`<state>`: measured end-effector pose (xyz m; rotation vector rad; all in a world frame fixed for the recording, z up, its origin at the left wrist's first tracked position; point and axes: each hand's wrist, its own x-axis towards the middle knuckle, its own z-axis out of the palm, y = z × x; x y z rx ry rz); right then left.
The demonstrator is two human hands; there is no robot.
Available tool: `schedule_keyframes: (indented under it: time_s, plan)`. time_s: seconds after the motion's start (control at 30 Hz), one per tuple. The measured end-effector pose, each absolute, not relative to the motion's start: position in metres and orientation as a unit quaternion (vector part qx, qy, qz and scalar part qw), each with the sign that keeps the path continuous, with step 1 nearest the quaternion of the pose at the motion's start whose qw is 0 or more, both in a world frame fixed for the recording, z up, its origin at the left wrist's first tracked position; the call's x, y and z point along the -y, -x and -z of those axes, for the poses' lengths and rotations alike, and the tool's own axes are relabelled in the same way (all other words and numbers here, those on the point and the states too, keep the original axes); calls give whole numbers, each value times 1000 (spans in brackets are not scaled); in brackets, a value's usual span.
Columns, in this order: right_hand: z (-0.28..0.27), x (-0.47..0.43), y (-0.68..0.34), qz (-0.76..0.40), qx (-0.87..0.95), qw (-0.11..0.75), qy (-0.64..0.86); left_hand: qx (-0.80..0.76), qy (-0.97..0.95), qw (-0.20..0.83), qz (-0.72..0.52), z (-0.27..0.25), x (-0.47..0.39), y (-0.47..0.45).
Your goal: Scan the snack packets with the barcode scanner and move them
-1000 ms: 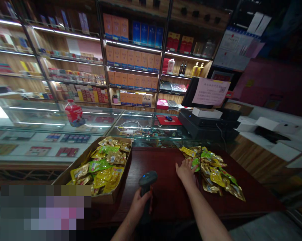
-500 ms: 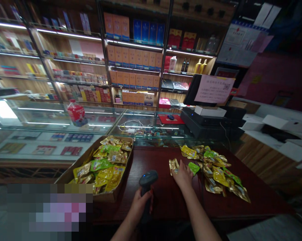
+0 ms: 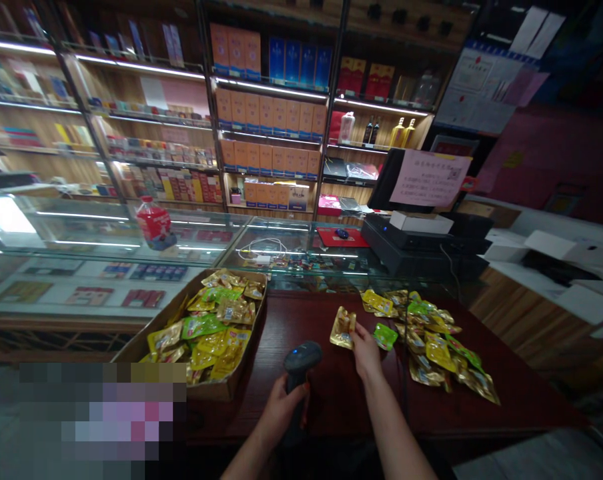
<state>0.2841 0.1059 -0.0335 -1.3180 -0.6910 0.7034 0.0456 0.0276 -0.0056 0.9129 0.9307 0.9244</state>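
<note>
My left hand (image 3: 282, 408) is wrapped round the handle of a dark barcode scanner (image 3: 302, 358), its head raised above the dark red table (image 3: 291, 313). Between the fingers of my right hand (image 3: 365, 350) is the right edge of a gold snack packet (image 3: 342, 327). A green packet (image 3: 384, 337) lies just right of those fingers. Further right spreads a loose pile of gold, yellow and green packets (image 3: 439, 350). On the left, an open cardboard box (image 3: 227, 387) holds many similar packets (image 3: 216, 347).
Behind the table runs a glass display counter (image 3: 221, 257) bearing a red-labelled bottle (image 3: 155, 223), a white cable (image 3: 261, 250) and a mouse (image 3: 341, 233). A monitor (image 3: 386, 180) stands at the back right. Past the counter are shelves of boxes (image 3: 269, 110). A dark cord crosses the table's right side.
My right hand has drawn back slightly to the left, and the gold packet now shows more fully in its fingers. The scanner in my left hand has shifted slightly right.
</note>
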Motion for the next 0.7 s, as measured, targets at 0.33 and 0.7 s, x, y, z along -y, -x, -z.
schedule_keyframes:
  time_s: [0.33,0.7]
  plan:
    - [23,-108,-264,-308,247,733,554,-402,-416,700,-419,9,-25,-44]
    - [-70,-176,-156,-449,361,697,427,-416,-385,699,-437,3,-28,-46]
